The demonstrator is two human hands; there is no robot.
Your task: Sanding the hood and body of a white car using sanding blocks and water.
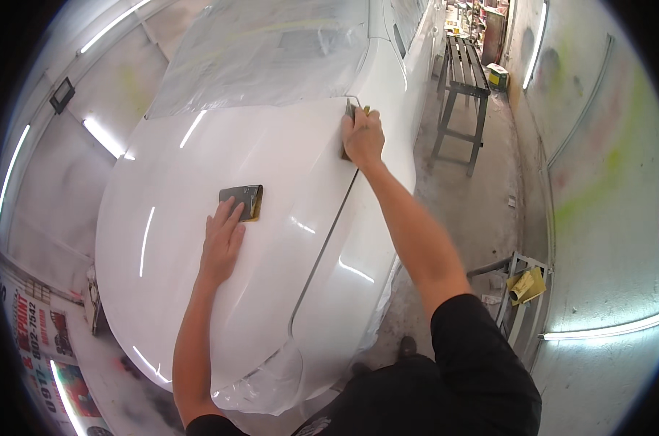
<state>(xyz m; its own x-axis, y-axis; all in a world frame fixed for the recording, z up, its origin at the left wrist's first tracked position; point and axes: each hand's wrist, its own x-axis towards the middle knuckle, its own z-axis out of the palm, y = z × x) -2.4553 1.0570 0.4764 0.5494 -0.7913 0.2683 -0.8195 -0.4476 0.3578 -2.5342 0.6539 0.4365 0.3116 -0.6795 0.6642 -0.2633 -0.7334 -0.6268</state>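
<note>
A white car hood (148,240) fills the middle of the view, with plastic film (264,51) over the windshield above it. My left hand (224,240) lies with fingers extended and apart, fingertips resting on a dark grey folded sheet (249,200) with a yellowish edge, flat on the hood. Farther up, at the hood's right rear corner beside the panel gap, my right hand (362,138) is closed over a dark, flat pad (349,109) with a yellowish piece showing behind the fingers. The pad is partly hidden by that hand.
A dark slatted bench (464,65) stands along the right aisle, near a green container (498,78). A metal stand (518,265) with yellow paper (533,282) is at lower right. Paint-marked walls (591,145) flank both sides; clear film (267,378) covers the car's front corner.
</note>
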